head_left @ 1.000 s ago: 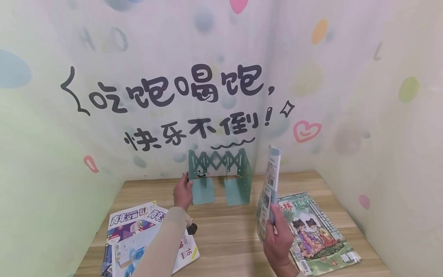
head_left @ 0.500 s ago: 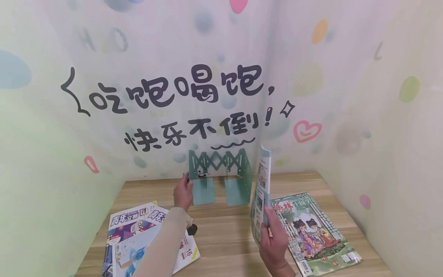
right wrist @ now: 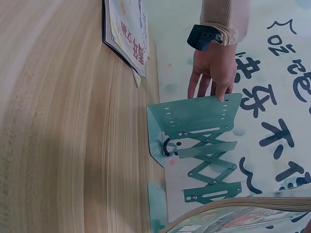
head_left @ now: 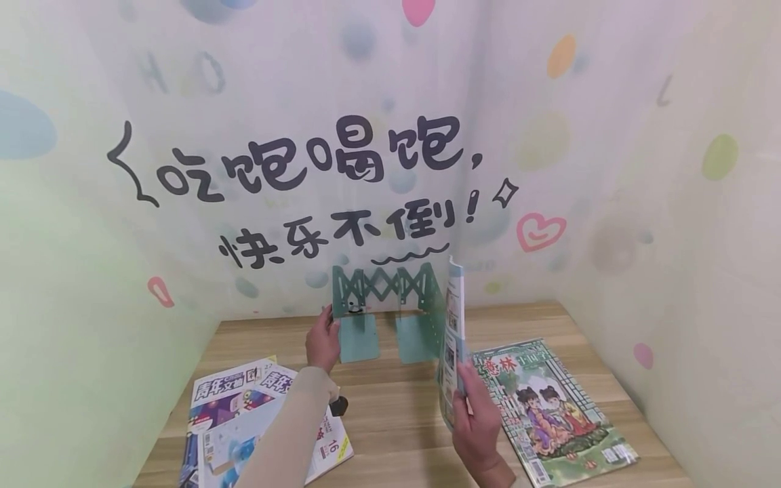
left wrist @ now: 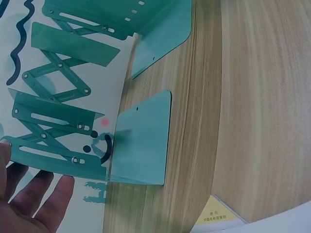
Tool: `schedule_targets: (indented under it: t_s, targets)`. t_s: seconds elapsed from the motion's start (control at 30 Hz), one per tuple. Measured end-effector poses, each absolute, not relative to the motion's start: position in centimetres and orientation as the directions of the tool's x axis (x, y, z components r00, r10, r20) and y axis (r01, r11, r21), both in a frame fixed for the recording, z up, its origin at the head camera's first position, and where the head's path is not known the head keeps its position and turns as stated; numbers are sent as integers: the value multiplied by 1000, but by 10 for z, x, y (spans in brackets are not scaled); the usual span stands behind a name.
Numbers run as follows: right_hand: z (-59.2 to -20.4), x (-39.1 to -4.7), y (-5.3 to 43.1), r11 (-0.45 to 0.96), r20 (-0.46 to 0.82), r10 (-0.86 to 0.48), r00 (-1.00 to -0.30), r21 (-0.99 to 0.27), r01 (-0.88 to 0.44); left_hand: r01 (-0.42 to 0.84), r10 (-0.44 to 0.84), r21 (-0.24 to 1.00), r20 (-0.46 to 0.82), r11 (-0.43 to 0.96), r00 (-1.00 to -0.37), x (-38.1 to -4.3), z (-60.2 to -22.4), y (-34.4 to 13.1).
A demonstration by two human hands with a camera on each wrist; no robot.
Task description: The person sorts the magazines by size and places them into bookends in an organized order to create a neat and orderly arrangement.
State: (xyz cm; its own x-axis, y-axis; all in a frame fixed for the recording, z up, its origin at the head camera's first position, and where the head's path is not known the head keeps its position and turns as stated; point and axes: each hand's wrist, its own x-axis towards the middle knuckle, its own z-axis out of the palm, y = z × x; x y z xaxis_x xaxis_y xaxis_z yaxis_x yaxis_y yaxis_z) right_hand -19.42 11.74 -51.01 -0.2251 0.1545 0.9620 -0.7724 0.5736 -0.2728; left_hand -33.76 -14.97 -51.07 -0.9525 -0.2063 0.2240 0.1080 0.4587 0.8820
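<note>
A green expandable bookend [head_left: 381, 285] stands against the back wall, its two base plates flat on the table. My left hand [head_left: 322, 339] holds its left end panel, with the thumb over the edge and the fingers along the outer face, as the left wrist view also shows [left wrist: 36, 204]. My right hand [head_left: 476, 417] grips a magazine [head_left: 454, 332] by its lower part. That magazine is upright, just right of and in front of the bookend's right panel. In the right wrist view the magazine [right wrist: 243, 216] fills the bottom edge.
A green-covered magazine [head_left: 555, 413] lies flat at the right of the wooden table [head_left: 396, 407]. Several overlapping magazines [head_left: 219, 393] lie at the left, partly under my left forearm. Printed fabric walls [head_left: 390, 81] enclose the table at the back and sides.
My right hand has moved left with the upright magazine, bringing it beside the bookend's right panel and uncovering more of the green-covered magazine. The left hand stays on the bookend.
</note>
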Motion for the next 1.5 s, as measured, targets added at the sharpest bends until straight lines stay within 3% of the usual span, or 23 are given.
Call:
schedule_targets:
  t_s: [0.5,0.87,1.5]
  targets:
    - [-485,-182,102,589,980,127,-155,-200,-783,101,-209,875,224,474,-952,-335,-510,-149]
    - [-506,-184,103,588,974,131,-183,-225,-777,97,-207,885,211,455,-955,-335,-509,-150]
    - [-499,-190,90,573,975,123,-182,-220,-789,93,-215,884,211,458,-953,-338,-514,-150]
